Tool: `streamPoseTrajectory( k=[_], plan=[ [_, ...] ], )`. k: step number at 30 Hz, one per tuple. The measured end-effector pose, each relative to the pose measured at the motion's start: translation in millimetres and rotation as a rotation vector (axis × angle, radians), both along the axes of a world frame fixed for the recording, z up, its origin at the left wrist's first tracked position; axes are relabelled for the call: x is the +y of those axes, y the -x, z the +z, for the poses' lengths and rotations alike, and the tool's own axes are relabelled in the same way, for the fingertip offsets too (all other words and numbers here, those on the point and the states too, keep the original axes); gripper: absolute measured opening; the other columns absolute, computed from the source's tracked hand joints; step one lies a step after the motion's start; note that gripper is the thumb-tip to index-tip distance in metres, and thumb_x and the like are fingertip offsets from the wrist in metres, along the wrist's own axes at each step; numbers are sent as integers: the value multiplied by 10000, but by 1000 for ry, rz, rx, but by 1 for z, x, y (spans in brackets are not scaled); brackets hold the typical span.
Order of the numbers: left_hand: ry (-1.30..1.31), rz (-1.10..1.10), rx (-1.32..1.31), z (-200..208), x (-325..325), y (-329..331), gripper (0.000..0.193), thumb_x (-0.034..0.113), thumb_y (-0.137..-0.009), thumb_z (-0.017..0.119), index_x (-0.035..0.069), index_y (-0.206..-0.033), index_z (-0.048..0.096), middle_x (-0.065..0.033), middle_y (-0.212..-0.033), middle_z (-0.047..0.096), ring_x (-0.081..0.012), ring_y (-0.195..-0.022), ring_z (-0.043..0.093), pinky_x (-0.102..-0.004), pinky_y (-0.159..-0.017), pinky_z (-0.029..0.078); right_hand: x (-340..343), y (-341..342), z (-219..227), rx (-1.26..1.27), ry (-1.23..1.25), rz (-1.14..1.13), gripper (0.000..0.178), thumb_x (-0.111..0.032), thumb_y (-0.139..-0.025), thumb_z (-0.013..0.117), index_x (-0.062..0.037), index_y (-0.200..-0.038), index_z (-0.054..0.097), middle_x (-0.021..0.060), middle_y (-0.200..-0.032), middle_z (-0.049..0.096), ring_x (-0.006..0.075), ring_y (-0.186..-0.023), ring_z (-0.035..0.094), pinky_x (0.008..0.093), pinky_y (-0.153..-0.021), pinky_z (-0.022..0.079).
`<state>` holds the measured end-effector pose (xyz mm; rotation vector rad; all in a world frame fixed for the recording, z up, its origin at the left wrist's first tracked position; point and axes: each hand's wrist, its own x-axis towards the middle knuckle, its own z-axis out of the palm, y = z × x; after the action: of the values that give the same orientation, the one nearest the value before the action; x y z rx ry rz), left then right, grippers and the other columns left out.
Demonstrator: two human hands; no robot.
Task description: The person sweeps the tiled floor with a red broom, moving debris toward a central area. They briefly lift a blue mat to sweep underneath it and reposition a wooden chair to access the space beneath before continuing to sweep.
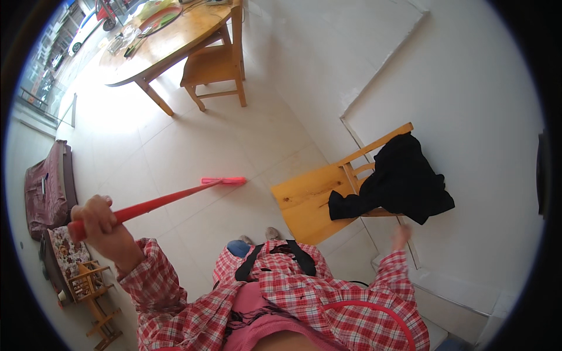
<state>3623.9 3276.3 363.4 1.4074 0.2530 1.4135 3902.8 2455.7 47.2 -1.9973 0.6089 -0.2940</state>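
Note:
My left hand point(98, 225) is wrapped round the upper end of the red handle of a broom point(164, 203). The handle slants away to a pink broom head point(224, 181) that rests on the pale tiled floor. My right hand point(401, 235) is at the near side of a wooden chair point(313, 205), just below its backrest. That hand is small and blurred, so whether it touches the chair does not show. A black garment point(404, 178) hangs over the chair's backrest, and one sleeve lies on the seat.
A wooden table point(202, 22) with a round tray point(161, 20) stands at the far left, a second wooden chair point(213, 64) beside it. Along the left are a covered piece of furniture point(51, 190) and a small wooden rack point(93, 292). A white wall point(468, 88) runs along the right.

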Motion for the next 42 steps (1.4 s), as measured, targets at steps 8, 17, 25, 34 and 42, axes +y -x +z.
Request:
streamPoseTrajectory(
  k=[8, 17, 25, 34, 42],
  plan=[
    [-141, -458, -100, 72, -40, -31, 352, 288, -914, 576, 178, -633, 396, 82, -472, 396, -46, -430, 343, -238, -593, 373, 504, 80, 48, 21, 126, 1303, 640, -213, -732, 724, 1, -1288, 492, 200, -1284, 518, 358, -1212, 468, 411, -1034, 370],
    [-67, -752, 176, -92, 48, -136, 261, 152, -820, 711, 89, -719, 479, -12, -669, 528, -198, -624, 524, -411, -690, 455, 738, -97, -14, -273, 323, 1253, 267, -138, -709, 751, -71, -885, 561, 112, -909, 603, 329, -923, 565, 403, -803, 466],
    [41, -677, 499, -103, 193, -126, 234, 88, -773, 710, 90, -706, 486, -12, -663, 539, -215, -705, 583, -425, -827, 456, 913, -74, -94, -201, 516, 1488, 203, -116, -680, 722, -93, -753, 534, 99, -800, 572, 325, -854, 560, 423, -765, 465],
    [-220, -443, 128, 38, 245, -102, 245, 131, -816, 661, 130, -638, 494, -24, -538, 553, -113, -470, 554, -277, -558, 499, 1054, -7, 22, -213, 163, 1806, 239, -251, -771, 674, -77, -685, 535, 97, -767, 575, 294, -813, 574, 444, -654, 492],
    [149, -346, 434, -55, 300, -151, 189, 6, -697, 659, 72, -672, 484, -36, -573, 528, -204, -543, 537, -448, -783, 456, 1079, -95, -75, -364, 210, 1682, 202, -182, -758, 657, -62, -684, 512, 134, -739, 535, 334, -760, 540, 433, -678, 470]
  ],
)
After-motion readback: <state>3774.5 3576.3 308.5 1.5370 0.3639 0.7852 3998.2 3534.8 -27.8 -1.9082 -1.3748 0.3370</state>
